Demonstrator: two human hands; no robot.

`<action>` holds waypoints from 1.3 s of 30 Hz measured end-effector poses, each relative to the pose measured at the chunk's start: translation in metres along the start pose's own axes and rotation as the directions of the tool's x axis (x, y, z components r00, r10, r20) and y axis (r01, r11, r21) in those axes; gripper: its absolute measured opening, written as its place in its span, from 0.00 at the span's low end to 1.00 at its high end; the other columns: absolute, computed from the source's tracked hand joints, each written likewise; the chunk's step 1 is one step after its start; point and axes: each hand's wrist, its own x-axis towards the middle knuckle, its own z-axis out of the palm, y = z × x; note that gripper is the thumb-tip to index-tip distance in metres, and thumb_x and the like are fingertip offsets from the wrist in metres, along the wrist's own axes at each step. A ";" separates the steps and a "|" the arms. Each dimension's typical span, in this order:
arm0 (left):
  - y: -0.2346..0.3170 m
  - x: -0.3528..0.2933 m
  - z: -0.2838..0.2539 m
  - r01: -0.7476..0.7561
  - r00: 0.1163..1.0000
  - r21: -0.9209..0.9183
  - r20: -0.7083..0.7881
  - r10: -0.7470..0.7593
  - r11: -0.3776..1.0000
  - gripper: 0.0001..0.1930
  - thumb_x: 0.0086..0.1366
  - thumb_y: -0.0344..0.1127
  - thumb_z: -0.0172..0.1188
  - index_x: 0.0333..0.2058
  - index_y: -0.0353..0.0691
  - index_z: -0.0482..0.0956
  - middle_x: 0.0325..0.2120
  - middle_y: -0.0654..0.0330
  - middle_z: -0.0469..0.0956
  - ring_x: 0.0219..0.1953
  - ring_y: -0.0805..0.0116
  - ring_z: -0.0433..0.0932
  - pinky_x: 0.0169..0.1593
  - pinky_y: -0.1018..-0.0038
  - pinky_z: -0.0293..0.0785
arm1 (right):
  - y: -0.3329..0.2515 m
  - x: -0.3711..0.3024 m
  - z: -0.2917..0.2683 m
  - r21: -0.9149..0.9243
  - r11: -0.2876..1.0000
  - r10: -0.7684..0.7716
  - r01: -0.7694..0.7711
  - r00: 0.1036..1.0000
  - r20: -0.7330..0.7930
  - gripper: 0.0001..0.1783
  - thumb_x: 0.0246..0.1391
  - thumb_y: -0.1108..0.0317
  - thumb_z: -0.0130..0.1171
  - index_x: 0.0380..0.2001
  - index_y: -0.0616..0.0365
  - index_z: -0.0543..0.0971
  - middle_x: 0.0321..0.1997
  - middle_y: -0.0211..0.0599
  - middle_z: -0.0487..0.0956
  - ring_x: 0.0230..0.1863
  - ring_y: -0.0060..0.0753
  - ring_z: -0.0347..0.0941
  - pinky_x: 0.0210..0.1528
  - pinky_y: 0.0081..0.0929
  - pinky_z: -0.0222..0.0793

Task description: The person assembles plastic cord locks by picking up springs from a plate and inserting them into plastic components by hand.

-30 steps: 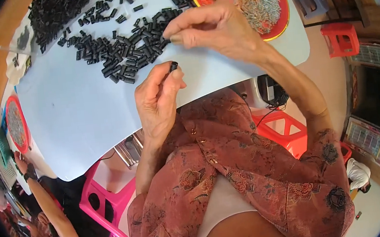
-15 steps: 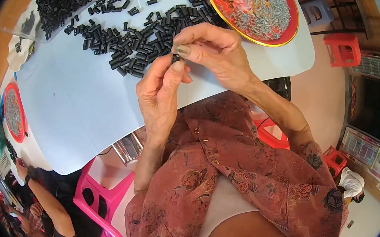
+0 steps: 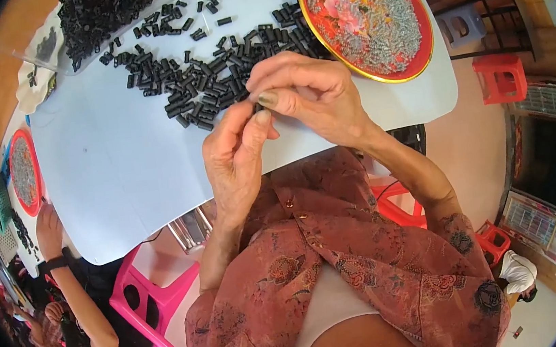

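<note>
My left hand pinches a small black plastic cylinder between thumb and fingers, just above the table's near edge. My right hand meets it there, thumb and forefinger closed at the cylinder's upper end. Whether a tiny part sits between those right fingertips is hidden. Beyond my hands lies a loose heap of similar black cylinders. To the right of the heap stands a round red tray with a gold rim and a flower print, covered with small silvery metal pieces.
A clear bin full of black parts stands at the far left of the white table. At left, a co-worker's arm reaches toward another red tray. A pink chair and red stools stand around.
My hands stay together at the black cylinder; the right fingers have closed further over its top. The view has shifted slightly. The co-worker's hand has moved up toward the red tray at left.
</note>
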 end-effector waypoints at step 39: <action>-0.005 -0.009 -0.013 -0.059 0.998 0.151 -0.008 0.061 0.987 0.08 0.61 0.28 0.57 0.36 0.28 0.74 0.24 0.59 0.74 0.25 0.75 0.73 0.30 0.79 0.68 | -0.019 0.049 -0.026 -0.197 0.923 0.358 -0.330 0.924 0.134 0.11 0.47 0.76 0.59 0.37 0.63 0.82 0.31 0.31 0.82 0.29 0.16 0.74 0.34 0.16 0.72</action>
